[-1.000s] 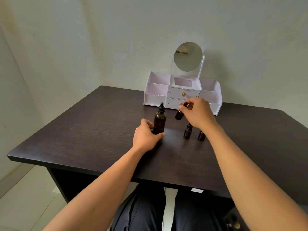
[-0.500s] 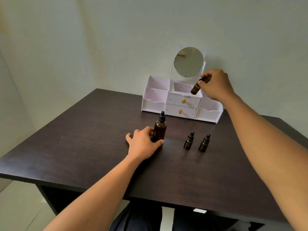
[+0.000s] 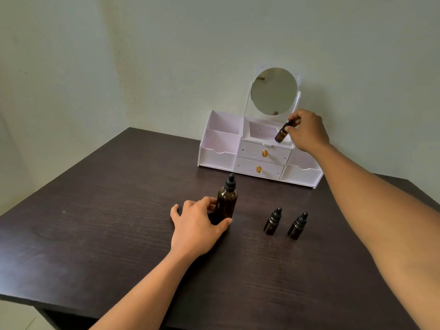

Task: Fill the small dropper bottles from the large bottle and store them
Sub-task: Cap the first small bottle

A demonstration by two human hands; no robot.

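Observation:
The large amber bottle with a black dropper cap stands upright mid-table. My left hand rests beside it, thumb and fingers around its base. My right hand pinches a small amber dropper bottle by its cap, tilted, over the top middle compartment of the white organizer. Two other small dropper bottles stand side by side to the right of the large bottle.
The organizer sits at the back of the dark wooden table, with open side compartments, two drawers with gold knobs and a round mirror on top. A pale wall rises right behind it.
My right hand has carried the small bottle from above the table up and back to the organizer, then lowered it toward the top middle compartment. My left hand has stayed at the large bottle.

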